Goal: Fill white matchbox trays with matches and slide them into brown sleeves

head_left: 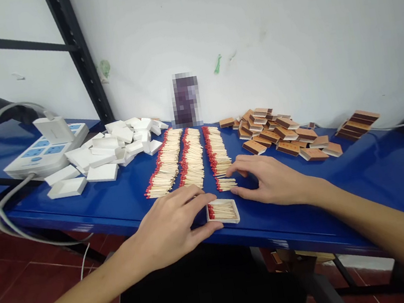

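Seated at a blue table [344, 186], you steady a small white matchbox tray [223, 212] near the front edge, your left hand [172, 221] gripping its left end between thumb and forefinger. Matches [224, 210] lie inside it, their red heads toward your left. Just beyond the tray, your right hand [270, 179] reaches in from the side, its thumb and forefinger parted at the near end of the right-hand row of matches [217, 151], where a small cluster [226, 183] lies slightly apart from the rest; whether your fingertips are pressing on those sticks, one cannot tell. Two more rows, a middle one [191, 160] and a left one [165, 164], run beside it toward the white wall [262, 26], red heads likewise to the left. To your left, more white trays [104, 145] sit in a loose heap near a power strip [20, 167] with a white adapter [55, 130] plugged in. To your right, brown matchbox sleeves [286, 134] are piled together, with a separate group of sleeves [358, 124] leaning farther right. A dark, pixelated object [186, 100] stands behind the rows.
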`<state>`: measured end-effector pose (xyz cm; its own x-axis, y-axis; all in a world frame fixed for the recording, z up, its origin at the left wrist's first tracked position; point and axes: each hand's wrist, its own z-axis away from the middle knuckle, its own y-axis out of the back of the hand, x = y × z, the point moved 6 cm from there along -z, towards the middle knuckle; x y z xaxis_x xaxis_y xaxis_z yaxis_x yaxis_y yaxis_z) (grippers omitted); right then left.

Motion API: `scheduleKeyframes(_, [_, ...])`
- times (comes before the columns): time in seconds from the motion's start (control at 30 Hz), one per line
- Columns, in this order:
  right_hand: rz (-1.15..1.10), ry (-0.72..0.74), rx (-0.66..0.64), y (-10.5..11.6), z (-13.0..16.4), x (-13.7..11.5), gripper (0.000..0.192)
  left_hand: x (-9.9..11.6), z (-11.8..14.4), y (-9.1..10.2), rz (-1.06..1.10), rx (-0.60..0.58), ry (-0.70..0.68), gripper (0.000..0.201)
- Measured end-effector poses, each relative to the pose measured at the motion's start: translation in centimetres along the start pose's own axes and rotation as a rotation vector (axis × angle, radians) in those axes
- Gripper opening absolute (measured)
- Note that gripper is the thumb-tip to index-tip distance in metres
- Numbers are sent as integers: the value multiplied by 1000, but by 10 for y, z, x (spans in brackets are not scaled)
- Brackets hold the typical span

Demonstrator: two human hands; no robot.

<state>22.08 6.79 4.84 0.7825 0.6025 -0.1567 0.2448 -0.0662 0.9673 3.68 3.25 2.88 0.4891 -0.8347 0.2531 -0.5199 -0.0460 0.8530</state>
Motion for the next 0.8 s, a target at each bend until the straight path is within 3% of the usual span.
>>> scheduleKeyframes(0.53, [-228,-73,-191,-3,-2,0,30,0,0,0,7,-12,6,34])
scheduleKeyframes(0.8, [-88,-77,-205,-7,-3,0,17,0,0,1,13,-21,12,33])
